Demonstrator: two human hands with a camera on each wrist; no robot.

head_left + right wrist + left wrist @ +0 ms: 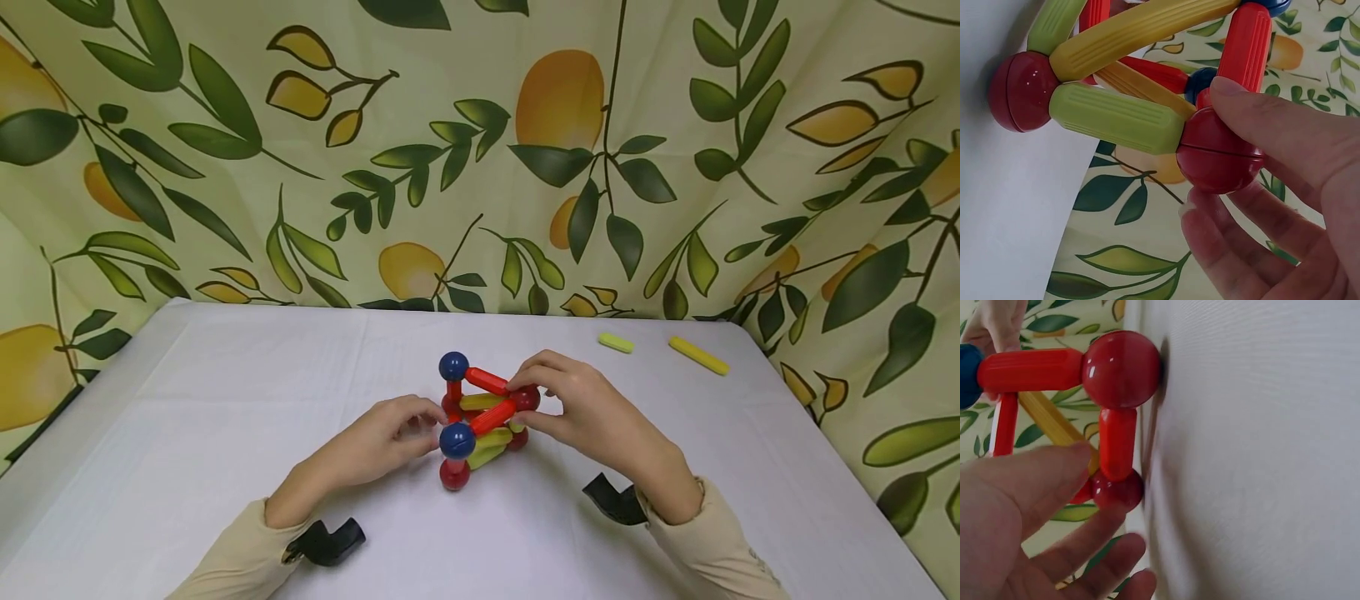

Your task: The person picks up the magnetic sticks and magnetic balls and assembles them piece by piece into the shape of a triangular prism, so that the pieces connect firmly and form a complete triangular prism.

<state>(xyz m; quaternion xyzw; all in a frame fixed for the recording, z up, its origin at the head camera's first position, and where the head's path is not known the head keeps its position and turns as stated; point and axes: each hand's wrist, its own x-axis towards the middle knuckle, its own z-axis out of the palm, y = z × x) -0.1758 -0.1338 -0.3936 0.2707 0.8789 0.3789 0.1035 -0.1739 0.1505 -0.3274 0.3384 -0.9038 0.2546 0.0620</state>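
A toy frame of plastic rods and balls (491, 417) stands on the white table between both hands. Blue balls (457, 441) top its left-side red rods, with red balls (454, 474) at the base. Yellow and light green rods (1116, 119) join its sides. My right hand (588, 400) pinches the upper right red ball (1219, 150) between thumb and fingers. At the left side is my left hand (390, 437), its fingers loosely bent. In the left wrist view, its index fingertip is at a lower red ball (1117, 489); firm contact is unclear.
A short light green rod (616, 342) and a longer yellow rod (698, 355) lie loose at the back right of the table (225, 400). Behind the table hangs a leaf-and-fruit patterned cloth (450, 167). Black straps or mounts (326, 542) sit at both wrists.
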